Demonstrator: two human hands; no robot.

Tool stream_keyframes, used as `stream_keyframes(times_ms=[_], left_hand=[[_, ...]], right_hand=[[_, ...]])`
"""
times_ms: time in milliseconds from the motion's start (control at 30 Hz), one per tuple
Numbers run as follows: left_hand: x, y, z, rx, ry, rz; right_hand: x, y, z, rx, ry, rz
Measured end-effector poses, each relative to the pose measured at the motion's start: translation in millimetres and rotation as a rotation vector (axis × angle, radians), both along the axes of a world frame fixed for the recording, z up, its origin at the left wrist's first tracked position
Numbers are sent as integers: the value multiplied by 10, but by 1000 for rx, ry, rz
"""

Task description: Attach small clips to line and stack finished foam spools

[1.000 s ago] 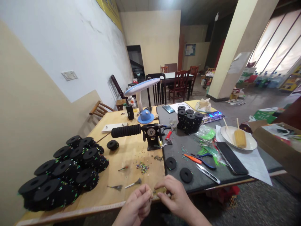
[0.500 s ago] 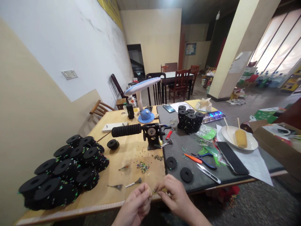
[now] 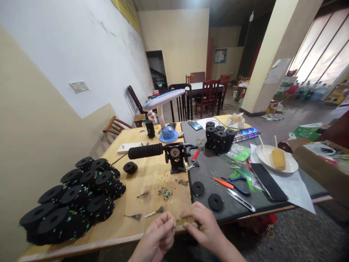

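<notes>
A tiny dark piece (image 3: 177, 219) shows between the two hands at the bench's (image 3: 106, 243) near edge; its long axis is too small to read, and which hand is nearer I can't tell. It lies right of the left hand's (image 3: 160, 233) grip, thumb and forefinger together, contents hidden. The right hand's (image 3: 201, 221) grip stands apart, its gap facing the piece. Beyond: lures (image 3: 155, 212), beads (image 3: 165, 193), the winder (image 3: 176, 156).

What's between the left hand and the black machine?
In the head view, a loose pile of coloured beads lies between the left hand and the black machine, with a brush-like piece nearer the hand.
</notes>
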State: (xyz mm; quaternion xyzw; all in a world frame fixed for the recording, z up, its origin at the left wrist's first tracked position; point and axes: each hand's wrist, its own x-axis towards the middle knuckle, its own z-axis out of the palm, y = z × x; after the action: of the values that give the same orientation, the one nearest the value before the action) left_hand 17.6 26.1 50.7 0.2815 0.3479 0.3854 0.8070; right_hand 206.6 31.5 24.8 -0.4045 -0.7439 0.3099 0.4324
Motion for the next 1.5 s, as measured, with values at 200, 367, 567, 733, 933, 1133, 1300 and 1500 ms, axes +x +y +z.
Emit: stream_keyframes(times_ms=[200, 367, 567, 733, 933, 1133, 1300, 1500], left_hand=[[9, -23, -2, -16, -35, 36], [-12, -31, 6, -16, -53, 16], [-2, -22, 10, -27, -76, 19], [0, -21, 8, -21, -93, 16], [-8, -18, 10, -38, -108, 6], [3, -12, -11, -37, -115, 31], [-4, -6, -15, -37, -121, 74], [-11, 2, -21, -35, -125, 69]], right_hand=[[-137, 29, 77, 25, 21, 37], [-142, 21, 57, 32, 18, 32], [-120, 0, 62, 1, -34, -18], [-155, 27, 25, 28, -26, -9], [-173, 36, 0, 28, -7, -4], [-157, 31, 3, 31, 1, -6], [-123, 35, -52, 4, -3, -7], [-87, 24, -106, -14, 2, -13]])
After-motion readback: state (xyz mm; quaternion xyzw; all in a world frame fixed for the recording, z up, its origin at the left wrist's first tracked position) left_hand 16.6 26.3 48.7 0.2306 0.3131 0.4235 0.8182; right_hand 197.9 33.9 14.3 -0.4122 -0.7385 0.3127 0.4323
